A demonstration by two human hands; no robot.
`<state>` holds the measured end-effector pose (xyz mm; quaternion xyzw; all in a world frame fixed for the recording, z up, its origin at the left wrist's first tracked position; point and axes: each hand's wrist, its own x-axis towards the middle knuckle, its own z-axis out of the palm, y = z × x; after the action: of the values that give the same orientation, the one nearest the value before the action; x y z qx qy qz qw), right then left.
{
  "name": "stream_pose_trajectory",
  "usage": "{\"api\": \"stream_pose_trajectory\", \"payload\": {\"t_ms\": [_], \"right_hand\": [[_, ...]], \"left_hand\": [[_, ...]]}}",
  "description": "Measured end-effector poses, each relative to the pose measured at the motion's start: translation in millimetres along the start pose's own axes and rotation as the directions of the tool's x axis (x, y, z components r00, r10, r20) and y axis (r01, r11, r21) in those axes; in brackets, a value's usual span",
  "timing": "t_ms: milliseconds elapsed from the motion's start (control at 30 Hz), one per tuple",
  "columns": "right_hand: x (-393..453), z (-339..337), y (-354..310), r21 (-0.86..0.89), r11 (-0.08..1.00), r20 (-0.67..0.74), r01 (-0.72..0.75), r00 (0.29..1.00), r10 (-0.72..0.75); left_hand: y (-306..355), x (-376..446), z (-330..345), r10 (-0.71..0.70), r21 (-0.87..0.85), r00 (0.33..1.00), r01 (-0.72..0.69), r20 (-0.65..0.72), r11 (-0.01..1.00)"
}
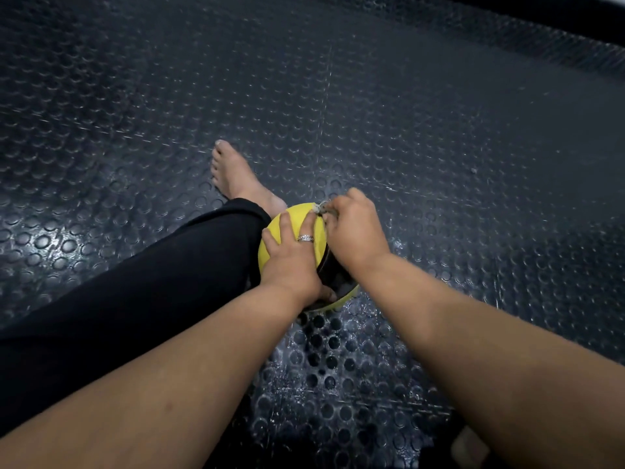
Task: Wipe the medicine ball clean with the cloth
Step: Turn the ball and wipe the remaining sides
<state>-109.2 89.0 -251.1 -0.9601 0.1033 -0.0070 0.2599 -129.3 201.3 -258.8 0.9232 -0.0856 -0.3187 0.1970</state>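
Yellow-and-black rubber medicine ball [297, 218]: likely heavy, firm; left hand [289, 257] flat, steadying; right hand [355, 228] grip closed round small pale cloth [320, 208]; studded floor [439, 130].

A: State what is worn on the arms.
B: Nothing. Both forearms are bare from the lower frame edge to the wrists. No sleeves, no watch, no wristband.
A: Any jewellery?
B: One item. The left hand [291, 255], at frame centre, carries a silver-toned ring [305, 238] of several stacked bands on one finger. The right hand [356, 231] shows no ring.
A: Lower body?
B: A black trouser leg [142, 282] crosses the left of the frame. The foot [236, 177] beyond its hem is bare.
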Motion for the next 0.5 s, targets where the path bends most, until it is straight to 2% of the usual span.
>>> {"api": "stream_pose_trajectory", "payload": {"t_ms": [100,200,233,300,333,400,433,500], "right_hand": [[-45.8,-3.9,6.0,0.012,0.995,-0.034,0.101,0.994,-0.101],[-88.0,-10.3,22.6,-0.005,0.985,0.073,0.172,0.982,-0.172],[-94.3,-14.1,27.6,-0.006,0.986,0.132,0.167,0.977,-0.165],[-96.8,-26.7,29.4,0.052,0.998,0.209,0.043,0.977,-0.053],[-93.1,-31.6,27.8,0.099,0.995,0.163,-0.028,0.987,0.012],[-79.4,-32.7,21.6,0.166,0.980,-0.014,-0.108,0.994,0.112],[-72.2,-29.2,16.3,0.172,0.980,-0.067,-0.101,0.991,0.114],[-60.8,-13.9,6.1,0.129,0.991,-0.049,-0.035,0.998,0.042]], "left_hand": [[-2.6,3.4,-0.6,0.003,-0.014,1.000,-0.003,-0.009,1.000],[-3.6,3.1,0.3,0.014,-0.005,1.000,-0.014,0.002,1.000],[-4.7,3.9,-0.6,0.009,-0.004,1.000,-0.009,0.014,1.000],[-5.6,5.5,-2.5,0.006,0.007,1.000,-0.006,0.022,1.000],[-5.0,6.2,-4.4,0.006,0.008,1.000,-0.006,0.022,1.000],[-3.7,6.0,-5.5,-0.003,0.003,0.999,0.003,0.034,1.000],[-3.3,5.2,-4.8,-0.009,-0.002,0.999,0.009,0.036,1.000],[-3.6,5.7,-2.2,0.001,0.003,1.000,-0.001,0.008,1.000]]}}
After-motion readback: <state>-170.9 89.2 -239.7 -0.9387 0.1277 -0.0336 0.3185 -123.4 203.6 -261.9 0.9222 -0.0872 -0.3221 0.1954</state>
